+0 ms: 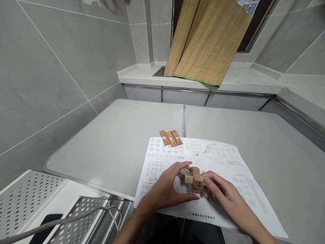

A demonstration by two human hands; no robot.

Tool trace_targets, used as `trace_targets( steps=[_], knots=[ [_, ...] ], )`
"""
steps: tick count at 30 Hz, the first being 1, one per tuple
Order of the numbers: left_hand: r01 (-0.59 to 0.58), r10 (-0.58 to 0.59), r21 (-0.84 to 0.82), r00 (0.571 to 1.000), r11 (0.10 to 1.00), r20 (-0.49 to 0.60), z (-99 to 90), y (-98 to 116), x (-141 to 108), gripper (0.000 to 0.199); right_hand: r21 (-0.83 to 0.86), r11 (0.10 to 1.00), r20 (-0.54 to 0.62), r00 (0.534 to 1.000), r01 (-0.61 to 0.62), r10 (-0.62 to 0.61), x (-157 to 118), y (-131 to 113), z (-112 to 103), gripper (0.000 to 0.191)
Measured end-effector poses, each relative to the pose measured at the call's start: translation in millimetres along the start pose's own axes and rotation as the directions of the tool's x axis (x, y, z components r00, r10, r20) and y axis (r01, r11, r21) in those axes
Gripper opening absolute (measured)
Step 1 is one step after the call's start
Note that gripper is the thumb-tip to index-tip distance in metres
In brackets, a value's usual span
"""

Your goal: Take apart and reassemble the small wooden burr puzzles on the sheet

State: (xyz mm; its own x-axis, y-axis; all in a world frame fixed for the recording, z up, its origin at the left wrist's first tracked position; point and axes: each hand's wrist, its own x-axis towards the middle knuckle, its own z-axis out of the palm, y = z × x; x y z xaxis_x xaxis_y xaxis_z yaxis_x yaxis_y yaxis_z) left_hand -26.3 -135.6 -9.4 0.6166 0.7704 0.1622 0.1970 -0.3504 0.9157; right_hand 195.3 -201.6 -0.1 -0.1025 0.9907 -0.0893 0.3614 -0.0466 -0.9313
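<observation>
A wooden burr puzzle (195, 179) of interlocked blocks, one marked with a black "2" or "Z", is held just over the printed sheet. My left hand (169, 184) curves around its left side, index finger near the top and thumb along the bottom. On the right, my right hand (222, 189) pinches the puzzle between thumb and fingers; some fingertips are hidden behind it. Beyond my hands, three flat wooden pieces (171, 138) with cut-out slots and black numbers lie side by side at the far edge of the sheet.
The large paper sheet (218, 162) carries rows of small printed drawings. It lies on a white folding table (114, 135) with a centre seam. White perforated racks (30, 193), a dark phone-like object (47, 227) and grey cables (76, 218) are at lower left. A bamboo mat (208, 44) leans at the window.
</observation>
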Motion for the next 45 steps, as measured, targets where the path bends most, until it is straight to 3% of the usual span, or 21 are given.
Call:
trace_targets(
  steps=[3,6,11,14,18,27,33,35,36,40,43,45],
  knots=[
    [0.082,-0.082,-0.041,0.997,0.996,0.002,2.9,-7.0,-0.2,0.095,-0.032,0.999,-0.092,0.995,-0.029,0.026,1.3,3.6,-12.6,0.046],
    [0.119,-0.119,-0.039,0.993,0.992,0.001,3.5,-8.2,0.8,0.083,-0.139,0.986,-0.238,0.97,-0.091,0.056,5.1,14.3,-34.5,0.047],
    [0.129,-0.129,0.028,0.991,0.991,0.018,1.5,-2.2,3.5,0.062,-0.339,0.91,-0.49,0.871,-0.238,0.045,19.0,34.7,-77.8,0.045],
    [0.134,-0.136,0.051,0.99,0.99,0.024,0.9,0.1,4.7,0.054,-0.422,0.865,-0.567,0.824,-0.273,-0.017,27.4,41.5,-97.9,0.044],
    [0.13,-0.132,0.059,0.991,0.99,0.029,0.8,0.5,5.6,0.048,-0.474,0.824,-0.603,0.796,-0.311,-0.047,33.7,51.1,-115.2,0.044],
    [0.127,-0.129,0.071,0.991,0.989,0.026,0.4,1.4,6.5,0.04,-0.434,0.783,-0.671,0.74,-0.445,0.049,38.3,80.4,-119.2,0.048],
    [0.144,-0.147,0.082,0.989,0.986,0.028,-0.8,3.6,6.7,0.035,-0.387,0.772,-0.693,0.711,-0.504,0.117,20.3,73.5,-109.1,0.055],
    [0.146,-0.149,0.088,0.989,0.985,0.026,-0.7,4.1,6.5,0.034,-0.384,0.793,-0.685,0.722,-0.473,0.098,10.6,66.0,-98.1,0.051],
    [0.145,-0.148,0.093,0.989,0.985,0.025,-0.6,4.2,6.4,0.033,-0.372,0.822,-0.655,0.749,-0.431,0.096,5.8,62.2,-90.7,0.049],
    [0.126,-0.129,0.099,0.991,0.987,0.031,-1.0,3.9,7.0,0.03,-0.262,0.923,-0.391,0.905,-0.281,0.165,-8.6,52.6,-55.3,0.051],
    [0.11,-0.114,0.125,0.993,0.986,0.028,-5.4,0.3,12.9,0.027,-0.254,0.946,-0.309,0.944,-0.2,0.116,-13.1,53.3,-34.6,0.049],
    [0.099,-0.087,0.221,0.994,0.97,-0.063,-12.0,-5.2,22.4,0.022,-0.256,0.946,-0.318,0.942,-0.197,0.11,-13.7,55.5,-27.6,0.049]
  ],
)
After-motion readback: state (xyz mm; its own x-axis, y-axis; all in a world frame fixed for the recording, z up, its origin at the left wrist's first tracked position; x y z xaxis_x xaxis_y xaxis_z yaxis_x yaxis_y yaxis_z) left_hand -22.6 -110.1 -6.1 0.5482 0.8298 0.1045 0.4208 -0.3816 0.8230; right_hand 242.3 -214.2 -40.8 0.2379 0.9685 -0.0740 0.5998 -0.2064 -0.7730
